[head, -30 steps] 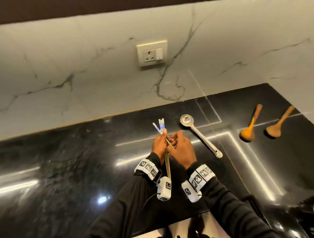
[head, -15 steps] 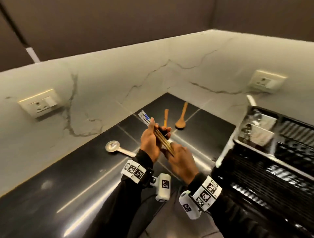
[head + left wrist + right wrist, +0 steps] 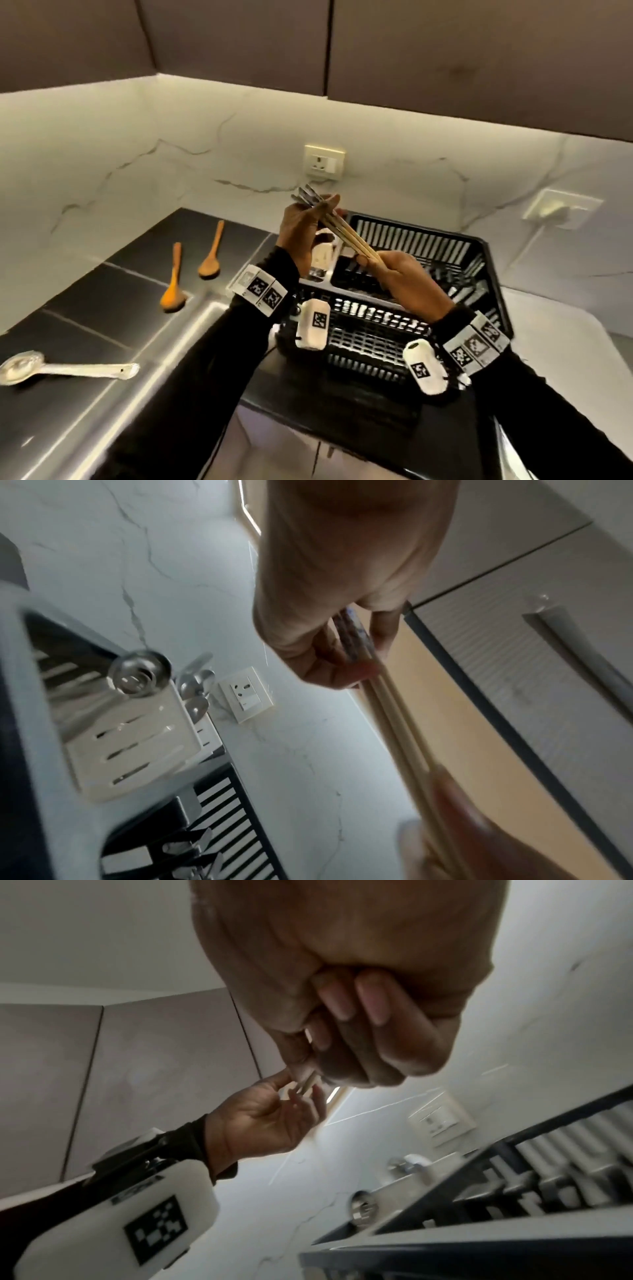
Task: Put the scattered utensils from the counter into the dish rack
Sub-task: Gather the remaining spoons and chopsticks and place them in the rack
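Both hands hold a bundle of pale chopsticks (image 3: 342, 231) with patterned blue-white tops above the black dish rack (image 3: 424, 240). My left hand (image 3: 301, 229) pinches the patterned upper end, and my right hand (image 3: 400, 277) grips the lower end. In the left wrist view the chopsticks (image 3: 387, 704) run down from my left hand's fingers (image 3: 342, 669). The right wrist view shows my right hand's curled fingers (image 3: 359, 1047) round the sticks. Two wooden spoons (image 3: 191, 267) and a steel ladle (image 3: 65, 368) lie on the black counter (image 3: 102, 308) at the left.
A white cutlery holder (image 3: 137, 737) with steel spoons and a ladle sits at the rack's left end. The marble backsplash carries wall sockets (image 3: 323, 161). Cabinets hang overhead. The rack's slotted floor (image 3: 370, 339) lies below my wrists.
My view and both hands swung right from the counter to above the dish rack, carrying the chopsticks. The wooden spoons and ladle now lie off to the left.
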